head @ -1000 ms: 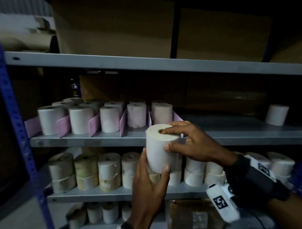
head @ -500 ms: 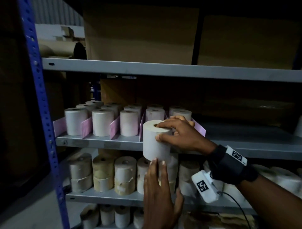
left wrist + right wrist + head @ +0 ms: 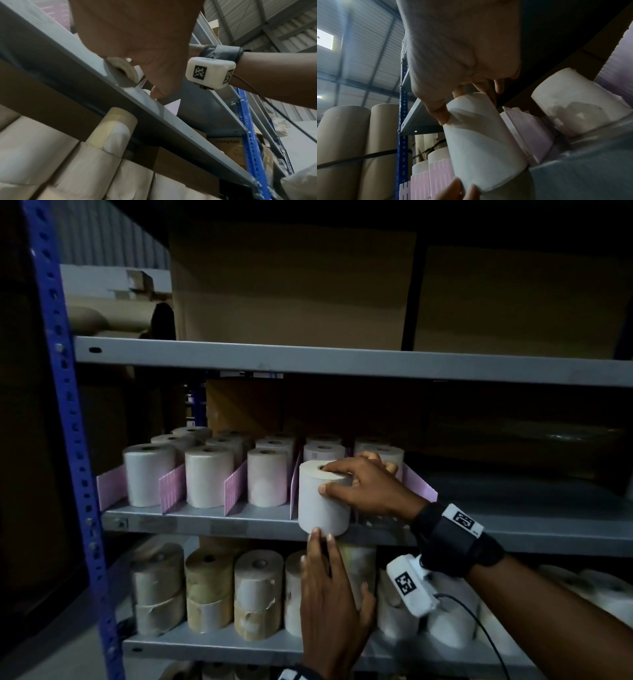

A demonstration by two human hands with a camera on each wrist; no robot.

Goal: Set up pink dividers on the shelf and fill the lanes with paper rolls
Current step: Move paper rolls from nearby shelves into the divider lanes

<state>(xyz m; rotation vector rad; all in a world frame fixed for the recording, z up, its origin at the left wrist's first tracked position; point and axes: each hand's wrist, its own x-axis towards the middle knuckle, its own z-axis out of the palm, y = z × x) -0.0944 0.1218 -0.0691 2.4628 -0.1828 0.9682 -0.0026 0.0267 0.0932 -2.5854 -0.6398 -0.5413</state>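
Roll (image 3: 323,501) is standing upright at the shelf (image 3: 219,523) lip, its axis vertical, directly ahead of both hands; the right hand (image 3: 363,487) is gripping its top while the left hand's (image 3: 330,594) straight fingertips are touching its base below, facing the open lane.

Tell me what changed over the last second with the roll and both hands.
The roll went from mid-air onto the front edge of the shelf, at the lane between two dividers. The left hand gave up its grip on the side; only its fingertips touch the bottom edge. The right hand still holds the top.
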